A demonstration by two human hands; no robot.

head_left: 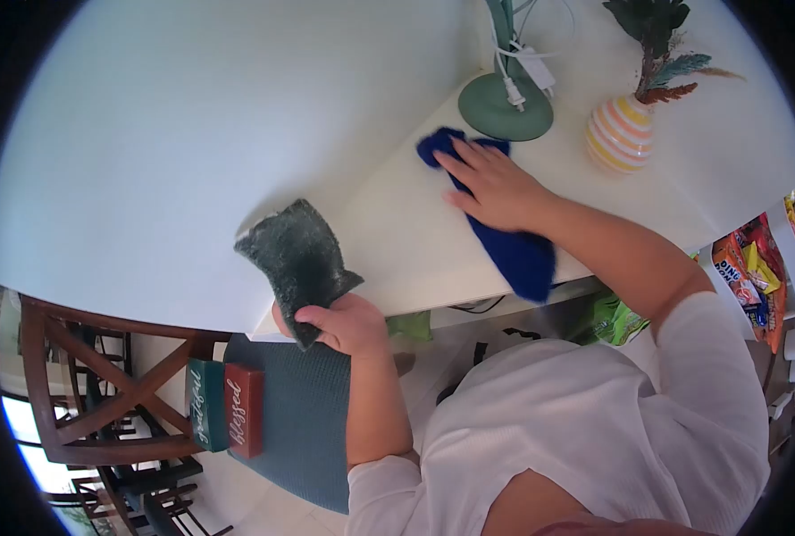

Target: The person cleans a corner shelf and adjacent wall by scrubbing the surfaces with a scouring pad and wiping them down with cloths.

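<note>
My left hand [348,323] is closed on the lower end of a dark grey-green fuzzy cloth [297,250], with the thumb laid over it. That cloth stands up in front of the white surface, near the left corner of the white tabletop [397,241]. On the tabletop, my right hand [500,189] presses a dark blue cloth [515,259] with its fingers laid over the bunched part. The rest of the blue cloth trails down to the front edge. Just beyond the right fingers is the green lamp base [505,109].
A striped vase [621,134] with leafy stems stands at the right. White cable and a plug [514,94] hang on the lamp. Snack packets [753,268] sit right of my arm. At lower left are a wooden-backed chair [121,389] and two lettered blocks [244,411].
</note>
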